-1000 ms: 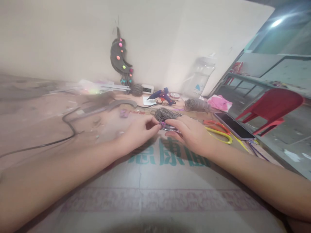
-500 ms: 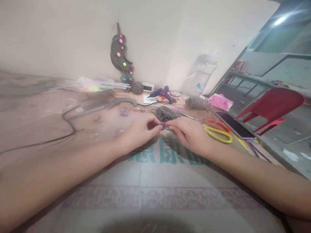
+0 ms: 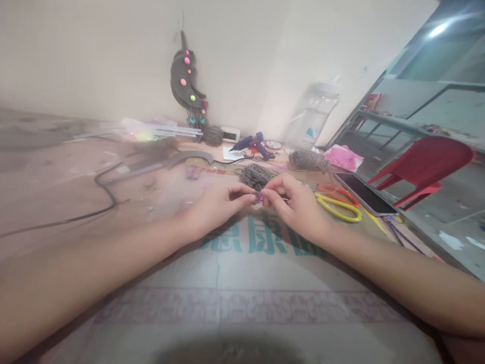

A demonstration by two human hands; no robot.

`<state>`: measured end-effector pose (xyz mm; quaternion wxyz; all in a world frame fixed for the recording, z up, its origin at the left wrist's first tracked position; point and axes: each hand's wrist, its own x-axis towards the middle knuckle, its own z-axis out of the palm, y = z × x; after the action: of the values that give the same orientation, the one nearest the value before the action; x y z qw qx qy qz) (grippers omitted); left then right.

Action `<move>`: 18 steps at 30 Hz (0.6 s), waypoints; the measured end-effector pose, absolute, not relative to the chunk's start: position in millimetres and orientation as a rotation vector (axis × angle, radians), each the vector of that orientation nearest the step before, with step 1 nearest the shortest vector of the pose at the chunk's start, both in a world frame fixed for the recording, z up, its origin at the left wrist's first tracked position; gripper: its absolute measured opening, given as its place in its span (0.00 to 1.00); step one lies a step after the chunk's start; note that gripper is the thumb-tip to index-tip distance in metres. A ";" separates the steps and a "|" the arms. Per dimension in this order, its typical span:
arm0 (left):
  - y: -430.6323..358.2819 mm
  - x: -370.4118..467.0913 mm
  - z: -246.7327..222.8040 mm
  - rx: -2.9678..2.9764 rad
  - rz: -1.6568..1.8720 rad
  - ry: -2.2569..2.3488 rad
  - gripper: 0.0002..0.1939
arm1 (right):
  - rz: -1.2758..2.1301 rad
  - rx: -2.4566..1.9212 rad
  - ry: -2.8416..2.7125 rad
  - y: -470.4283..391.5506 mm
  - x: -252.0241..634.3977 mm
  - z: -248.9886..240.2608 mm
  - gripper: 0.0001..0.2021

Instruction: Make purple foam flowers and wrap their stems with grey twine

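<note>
My left hand (image 3: 222, 206) is closed in a pinch on a small purple piece (image 3: 258, 197), perhaps a scrap of yarn work; its exact kind is too small to tell. Opposite it, the fingertips of my right hand (image 3: 297, 205) press together at the same piece. A thin, shiny rod (image 3: 285, 199) shows under those right fingers, its ends hidden. Just beyond both hands lies a grey yarn bundle (image 3: 255, 175). Scissors with orange and yellow handles (image 3: 338, 209) rest beside my right hand, their blades partly covered by it.
A dark blue glue gun (image 3: 252, 145) stands at the back near a clear water bottle (image 3: 312, 119). More grey yarn (image 3: 307, 160) and a phone (image 3: 366, 193) are to the right. A black cord (image 3: 109, 194) runs across the left. A decorated moon ornament (image 3: 185, 81) is against the wall.
My right hand has turned, its fingers now more curled and raised at the purple piece. More of the piece shows between the fingertips. My left hand has barely moved.
</note>
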<state>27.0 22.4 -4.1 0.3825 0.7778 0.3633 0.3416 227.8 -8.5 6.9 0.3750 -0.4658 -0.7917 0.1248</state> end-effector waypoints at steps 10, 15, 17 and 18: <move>20.3 27.5 -6.7 2.027 0.896 0.915 0.12 | 0.410 -1.192 -1.975 -8.5 222.9 7.1 0.07; 18.4 27.4 -5.8 2.079 0.873 0.939 0.13 | 0.444 -1.165 -1.982 -9.2 221.8 7.7 0.07; 18.7 27.2 -5.0 2.063 0.867 0.938 0.13 | 0.404 -1.152 -2.012 -8.5 223.9 7.5 0.06; 19.1 27.1 -4.6 2.048 0.872 0.944 0.13 | 0.357 -1.147 -2.042 -7.9 225.4 7.3 0.06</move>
<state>27.1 19.1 -4.6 0.3538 0.7922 0.3653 0.3373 225.4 -7.9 7.3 0.3767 -0.4484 -0.7985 0.1394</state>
